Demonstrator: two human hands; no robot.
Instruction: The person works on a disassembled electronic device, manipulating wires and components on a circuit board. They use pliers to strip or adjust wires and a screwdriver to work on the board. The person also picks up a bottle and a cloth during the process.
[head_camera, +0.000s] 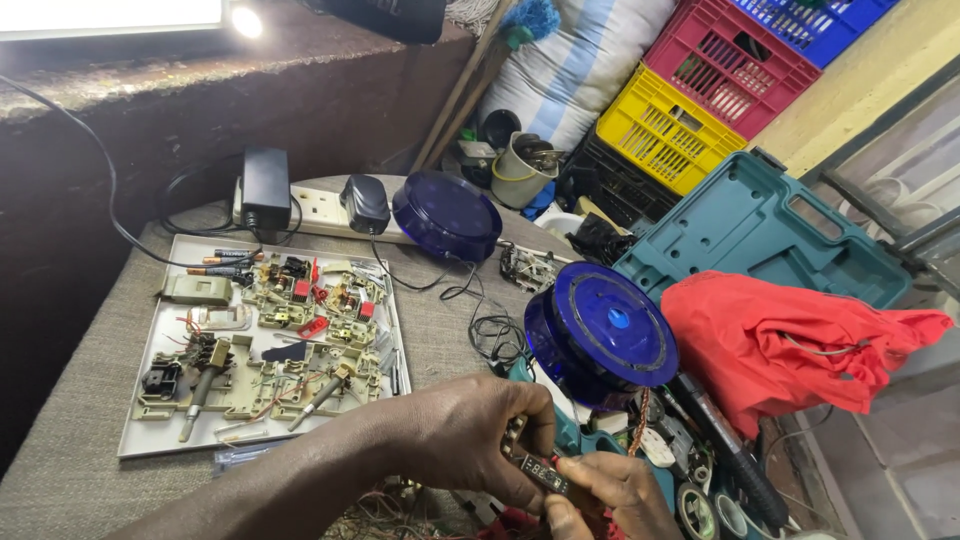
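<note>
Open cloth is left between the white tray (140, 385) of switch parts and the hands; to the right the space is crowded by a blue round lamp (602, 333), red cloth (790, 345) and teal case (760, 235). A small dark tester with a lit red display (540, 471) is pinched near the table's front edge by the left hand (470, 435) and right hand (615, 495), both closed around it.
</note>
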